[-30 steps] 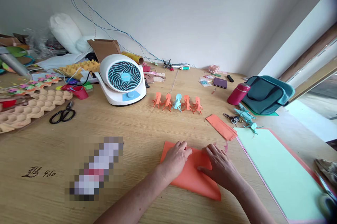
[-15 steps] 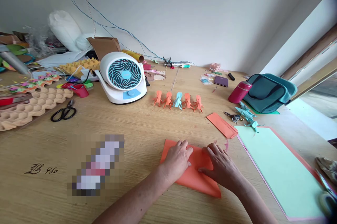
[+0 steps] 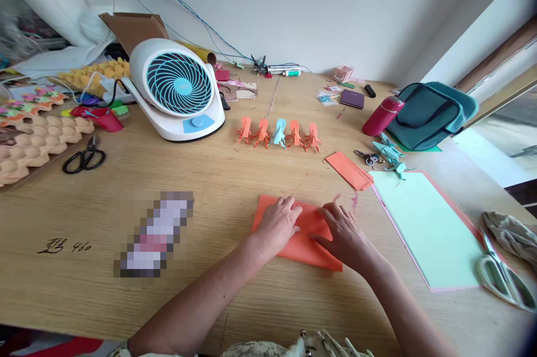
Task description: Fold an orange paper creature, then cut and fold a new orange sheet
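Note:
A folded sheet of orange paper (image 3: 310, 255) lies on the wooden table in front of me. My left hand (image 3: 279, 225) rests on its left half, fingers loosely bent and the thumb apart from them. On the right half, my right hand (image 3: 342, 234) touches the paper with its fingertips, thumb spread towards the left hand. Both palms partly cover the sheet. Just beyond it are several orange paper strips (image 3: 348, 170) in a small stack. Further back stands a row of folded orange paper figures (image 3: 295, 133) with a light blue one (image 3: 279, 133) among them.
Pale green sheets (image 3: 423, 228) and white-handled scissors (image 3: 501, 278) lie at right. Behind them are blue paper figures (image 3: 388, 150), keys (image 3: 370, 159), a red bottle (image 3: 382, 115) and a teal bag (image 3: 432, 116). At left are a fan (image 3: 178, 88), black scissors (image 3: 85, 158) and a pixelated object (image 3: 155, 234).
The camera has tilted down, so the table sits higher in view and its front edge shows. Both hands stay on the orange paper, whose near edge now looks closer to them.

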Tool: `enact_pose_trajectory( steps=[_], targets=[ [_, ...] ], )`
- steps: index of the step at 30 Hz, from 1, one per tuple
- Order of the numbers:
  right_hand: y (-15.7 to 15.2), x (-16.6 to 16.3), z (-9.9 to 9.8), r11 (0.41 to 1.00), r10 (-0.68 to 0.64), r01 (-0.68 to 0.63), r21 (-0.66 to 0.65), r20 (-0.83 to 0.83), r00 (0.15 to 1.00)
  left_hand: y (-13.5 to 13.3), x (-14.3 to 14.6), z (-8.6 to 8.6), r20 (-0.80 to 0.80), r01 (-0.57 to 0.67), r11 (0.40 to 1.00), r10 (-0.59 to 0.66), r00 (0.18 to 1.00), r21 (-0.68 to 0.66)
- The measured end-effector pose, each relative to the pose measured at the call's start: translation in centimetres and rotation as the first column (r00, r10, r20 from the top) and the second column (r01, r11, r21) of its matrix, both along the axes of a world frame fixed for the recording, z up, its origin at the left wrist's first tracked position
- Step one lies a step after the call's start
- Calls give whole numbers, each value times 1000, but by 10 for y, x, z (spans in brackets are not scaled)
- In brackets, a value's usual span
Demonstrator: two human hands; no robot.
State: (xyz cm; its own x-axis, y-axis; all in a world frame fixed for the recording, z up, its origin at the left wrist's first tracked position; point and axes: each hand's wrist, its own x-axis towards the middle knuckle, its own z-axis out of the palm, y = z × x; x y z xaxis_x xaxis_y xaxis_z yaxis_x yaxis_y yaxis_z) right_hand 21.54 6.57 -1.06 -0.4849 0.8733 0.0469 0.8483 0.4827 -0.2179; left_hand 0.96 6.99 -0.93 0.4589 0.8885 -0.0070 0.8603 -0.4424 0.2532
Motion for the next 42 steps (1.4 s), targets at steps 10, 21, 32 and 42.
enact_pose_trajectory(
  steps=[10,21,32,42],
  targets=[
    [-9,-9,-12,987,163,-160,32,-157,974,-12,6,1,-50,-63,998,63,997,6],
    [-9,-12,-17,973,231,-224,59,-174,957,-11,9,1,-50,-68,997,66,997,-35],
    [-10,-21,-9,971,237,-239,8,-146,960,-8,9,-4,-76,27,999,-26,997,20],
    [-7,-26,-13,972,224,-235,-22,-225,948,-10,8,2,-91,39,999,-38,995,17]
  ],
)
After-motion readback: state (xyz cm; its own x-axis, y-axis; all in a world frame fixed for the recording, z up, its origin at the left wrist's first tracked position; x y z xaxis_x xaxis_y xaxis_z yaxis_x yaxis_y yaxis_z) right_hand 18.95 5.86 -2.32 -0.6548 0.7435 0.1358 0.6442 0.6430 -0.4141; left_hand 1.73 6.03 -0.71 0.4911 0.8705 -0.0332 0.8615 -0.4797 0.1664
